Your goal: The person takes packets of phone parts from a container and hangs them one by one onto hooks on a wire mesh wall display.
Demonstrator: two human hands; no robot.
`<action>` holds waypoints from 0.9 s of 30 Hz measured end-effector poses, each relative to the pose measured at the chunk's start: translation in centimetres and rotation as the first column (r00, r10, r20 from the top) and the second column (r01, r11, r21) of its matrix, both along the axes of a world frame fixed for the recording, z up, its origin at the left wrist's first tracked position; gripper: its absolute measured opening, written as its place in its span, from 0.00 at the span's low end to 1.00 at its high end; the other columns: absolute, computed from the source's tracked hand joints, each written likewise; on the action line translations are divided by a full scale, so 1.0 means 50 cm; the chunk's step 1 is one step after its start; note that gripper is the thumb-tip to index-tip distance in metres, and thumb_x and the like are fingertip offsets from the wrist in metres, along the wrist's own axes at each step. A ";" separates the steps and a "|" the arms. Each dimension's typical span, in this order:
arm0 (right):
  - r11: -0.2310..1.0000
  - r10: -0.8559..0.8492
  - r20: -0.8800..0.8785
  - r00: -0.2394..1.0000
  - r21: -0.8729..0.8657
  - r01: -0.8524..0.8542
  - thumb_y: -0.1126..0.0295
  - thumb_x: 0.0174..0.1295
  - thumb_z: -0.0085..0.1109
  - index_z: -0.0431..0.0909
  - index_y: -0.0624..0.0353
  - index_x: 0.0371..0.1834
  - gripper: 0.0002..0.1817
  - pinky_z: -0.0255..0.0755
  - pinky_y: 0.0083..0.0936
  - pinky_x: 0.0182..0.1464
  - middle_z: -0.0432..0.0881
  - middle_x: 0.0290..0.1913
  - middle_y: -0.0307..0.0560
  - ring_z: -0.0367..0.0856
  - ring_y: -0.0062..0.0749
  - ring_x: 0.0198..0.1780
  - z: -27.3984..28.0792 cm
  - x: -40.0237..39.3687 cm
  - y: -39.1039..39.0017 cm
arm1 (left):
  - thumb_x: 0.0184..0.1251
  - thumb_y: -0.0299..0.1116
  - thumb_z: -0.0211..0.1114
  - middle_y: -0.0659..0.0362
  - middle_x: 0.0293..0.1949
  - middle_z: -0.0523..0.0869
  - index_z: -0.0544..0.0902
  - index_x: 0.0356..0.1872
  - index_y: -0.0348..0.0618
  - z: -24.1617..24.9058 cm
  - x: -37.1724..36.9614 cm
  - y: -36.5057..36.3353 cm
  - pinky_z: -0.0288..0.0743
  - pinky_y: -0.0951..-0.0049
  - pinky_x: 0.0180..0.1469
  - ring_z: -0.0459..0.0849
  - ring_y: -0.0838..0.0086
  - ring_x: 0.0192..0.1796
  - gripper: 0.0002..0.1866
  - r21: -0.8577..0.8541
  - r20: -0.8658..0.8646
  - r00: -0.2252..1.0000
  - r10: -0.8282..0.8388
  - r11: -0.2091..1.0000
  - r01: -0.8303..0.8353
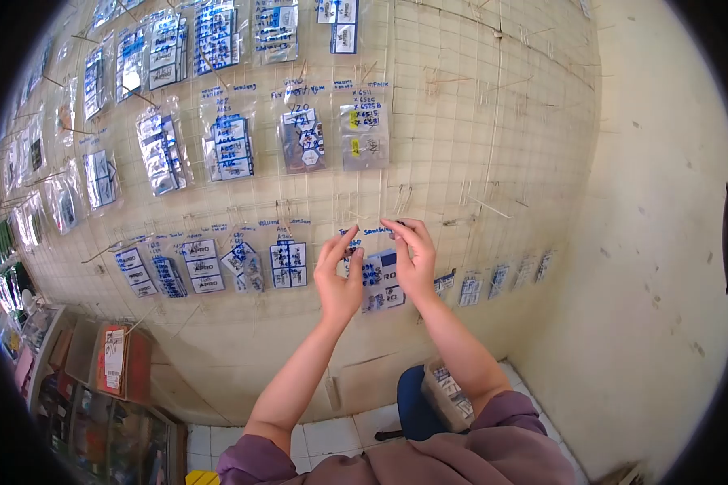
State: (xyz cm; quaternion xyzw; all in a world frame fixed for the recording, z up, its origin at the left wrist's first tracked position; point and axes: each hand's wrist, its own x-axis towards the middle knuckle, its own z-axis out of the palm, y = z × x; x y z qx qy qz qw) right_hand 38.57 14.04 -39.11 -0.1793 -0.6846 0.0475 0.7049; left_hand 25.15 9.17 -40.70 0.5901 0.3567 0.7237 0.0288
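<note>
A clear plastic bag (383,283) with blue handwriting and white-and-blue packets inside is upright in front of the wire grid, between my two hands. My left hand (338,279) is at its upper left edge, fingers curled and thumb against the plastic. At the upper right edge, my right hand (414,257) has its fingers bent round the bag's top corner. Part of the writing is hidden behind my fingers, and the exact contact of the fingertips is hard to make out.
A wire grid (449,145) with protruding hooks covers the wall, with rows of labelled bags (302,139) on the left. Smaller packets (471,288) hang at the right. Below are a blue chair (416,402), a plastic tub (434,388) of packets and a glass cabinet (125,432).
</note>
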 end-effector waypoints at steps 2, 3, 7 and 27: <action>0.998 0.001 0.027 1.000 0.058 -0.003 0.85 0.66 0.50 0.85 0.60 0.53 0.18 0.73 0.23 0.42 0.80 0.43 0.47 0.80 0.31 0.39 0.004 0.006 0.023 | 0.67 0.21 0.65 0.53 0.50 0.83 0.84 0.59 0.44 0.002 0.008 0.022 0.77 0.71 0.50 0.83 0.72 0.42 0.20 0.005 0.022 1.000 0.015 1.000 -0.015; 0.999 0.023 0.031 0.999 0.034 -0.024 0.85 0.66 0.51 0.85 0.59 0.54 0.18 0.71 0.24 0.42 0.80 0.44 0.47 0.78 0.31 0.38 0.006 0.005 0.027 | 0.67 0.21 0.65 0.53 0.50 0.83 0.84 0.59 0.44 0.001 0.011 0.031 0.77 0.71 0.50 0.83 0.72 0.42 0.20 0.007 0.020 1.000 0.023 1.000 -0.023; 0.999 0.024 0.090 0.996 0.024 -0.027 0.83 0.65 0.53 0.85 0.56 0.56 0.19 0.67 0.26 0.46 0.79 0.44 0.45 0.75 0.32 0.39 -0.002 0.008 0.069 | 0.69 0.21 0.63 0.55 0.52 0.82 0.83 0.60 0.41 -0.012 0.008 0.075 0.78 0.75 0.48 0.83 0.75 0.42 0.18 0.047 0.051 0.998 0.035 0.998 -0.037; 0.973 0.226 0.058 0.972 0.024 -0.227 0.83 0.67 0.52 0.85 0.61 0.55 0.17 0.71 0.19 0.44 0.76 0.43 0.42 0.74 0.23 0.39 0.005 -0.012 0.080 | 0.73 0.19 0.57 0.56 0.52 0.80 0.81 0.58 0.35 -0.010 -0.020 0.092 0.79 0.78 0.46 0.82 0.78 0.44 0.15 0.088 0.106 0.994 -0.019 0.996 0.010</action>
